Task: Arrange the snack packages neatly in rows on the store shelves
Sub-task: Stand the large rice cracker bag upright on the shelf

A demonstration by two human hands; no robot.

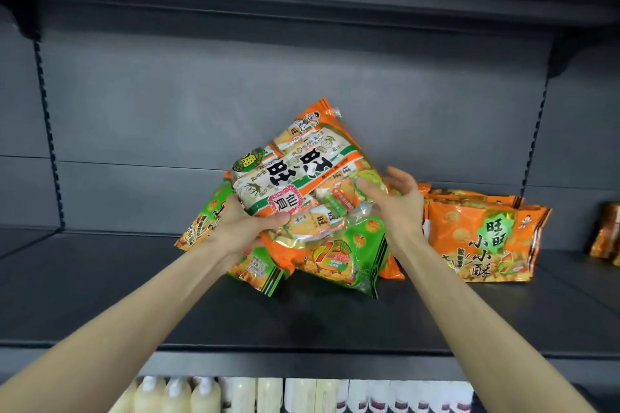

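At about 9 o'clock from the middle of my view, a green and orange bag point(204, 221) pokes out from behind my left hand point(250, 225). That hand is closed on the big white bag point(295, 174), with the thumb on the front near its bottom corner and the other fingers hidden behind, so I cannot tell just how they sit. The big white bag is up off the shelf point(100, 295), tilted, with its top pointing to 1 o'clock.

I think this bag is light and puffy. It looks shiny, so it may be slippery, and the small wrapped crackers inside could break if I squeeze hard. I would hold it by its two side edges, softly, and not by the middle.

Under it, at 6 o'clock, lies a messy pile: a green bag with a big 7 point(339, 258) flat on top of other bags. They look soft and crinkly too.

My right hand point(399, 201) is at 3 o'clock of the white bag. Its fingers are spread wide and curled a little, touching or almost touching the bag's right edge, but not closed on it.

Farther to 3 o'clock, an orange bag point(483, 241) stands up and faces me, with more like it behind. Below the shelf is a row of pale bottles point(208, 396).
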